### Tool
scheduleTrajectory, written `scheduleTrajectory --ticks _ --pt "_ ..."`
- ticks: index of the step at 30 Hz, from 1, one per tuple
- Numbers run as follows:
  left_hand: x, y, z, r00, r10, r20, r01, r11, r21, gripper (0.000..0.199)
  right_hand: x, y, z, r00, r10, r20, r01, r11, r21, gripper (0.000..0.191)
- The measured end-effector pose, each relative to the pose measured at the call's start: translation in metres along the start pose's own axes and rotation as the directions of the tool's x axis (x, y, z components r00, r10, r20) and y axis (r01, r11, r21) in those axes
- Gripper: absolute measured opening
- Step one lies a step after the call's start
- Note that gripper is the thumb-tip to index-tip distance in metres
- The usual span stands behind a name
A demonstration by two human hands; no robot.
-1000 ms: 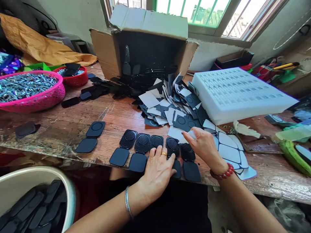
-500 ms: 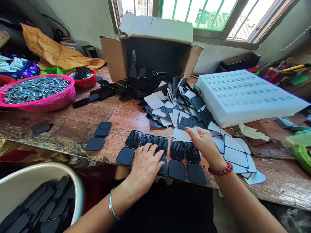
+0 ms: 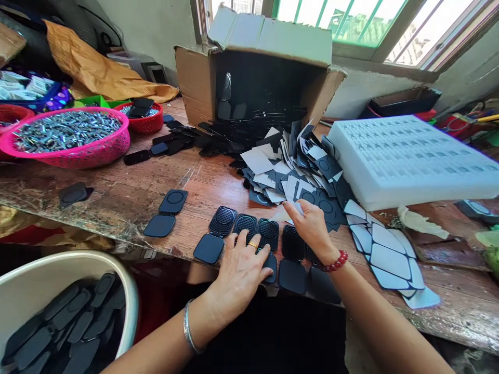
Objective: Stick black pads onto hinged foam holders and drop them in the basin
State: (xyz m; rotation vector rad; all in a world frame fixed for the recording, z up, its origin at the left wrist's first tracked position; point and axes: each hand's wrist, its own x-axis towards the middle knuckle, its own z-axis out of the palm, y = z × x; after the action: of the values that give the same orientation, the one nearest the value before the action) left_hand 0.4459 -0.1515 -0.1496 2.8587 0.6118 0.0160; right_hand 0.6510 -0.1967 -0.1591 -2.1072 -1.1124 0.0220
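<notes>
Black hinged two-panel pieces lie unfolded in a row along the table's front edge. Their far panels show round ridged grids, as on the leftmost ridged panel [image 3: 223,221]; the near panels, such as the smooth panel [image 3: 209,248], are flat. My left hand [image 3: 242,272] rests fingers spread on the middle pieces, partly covering them. Above the right part of the row, my right hand [image 3: 312,228] pinches a thin pale sheet [image 3: 286,212] between thumb and fingers. My right wrist and forearm hide part of the rightmost piece.
A cardboard box [image 3: 195,85] of black parts stands behind a heap of cards [image 3: 257,162]. White foam [image 3: 409,176] and white-faced plates [image 3: 390,257] lie right. At left are a pink basket of metal parts [image 3: 89,156], a finished-looking hinged piece [image 3: 161,226] and a tub [image 3: 130,311].
My right hand has moved left over the row with the pale sheet. My left hand stays on the middle pieces. The whole view has shifted slightly.
</notes>
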Motion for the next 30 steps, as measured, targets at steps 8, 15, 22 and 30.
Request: scheduleTrajectory --ticks 8,15,22,30 --pt "-0.001 -0.002 0.005 1.0 0.002 -0.016 -0.003 1.0 -0.023 0.043 -0.004 -0.009 -0.015 0.979 -0.187 0.079 0.2 0.952 -0.231 0.046" --pt "0.0 -0.002 0.004 1.0 -0.007 0.023 0.008 0.999 -0.041 0.045 -0.017 -0.023 -0.021 0.95 -0.217 0.226 0.263 0.943 -0.202 0.041" --pt "0.0 -0.002 0.0 0.999 0.0 0.041 0.002 0.999 -0.039 0.045 -0.011 -0.031 0.007 0.96 -0.221 0.171 0.249 0.954 -0.168 0.034" --pt "0.0 -0.003 0.002 0.999 0.005 0.045 -0.003 0.999 -0.043 0.045 0.003 -0.022 0.001 0.973 -0.205 0.107 0.229 0.918 -0.325 0.037"
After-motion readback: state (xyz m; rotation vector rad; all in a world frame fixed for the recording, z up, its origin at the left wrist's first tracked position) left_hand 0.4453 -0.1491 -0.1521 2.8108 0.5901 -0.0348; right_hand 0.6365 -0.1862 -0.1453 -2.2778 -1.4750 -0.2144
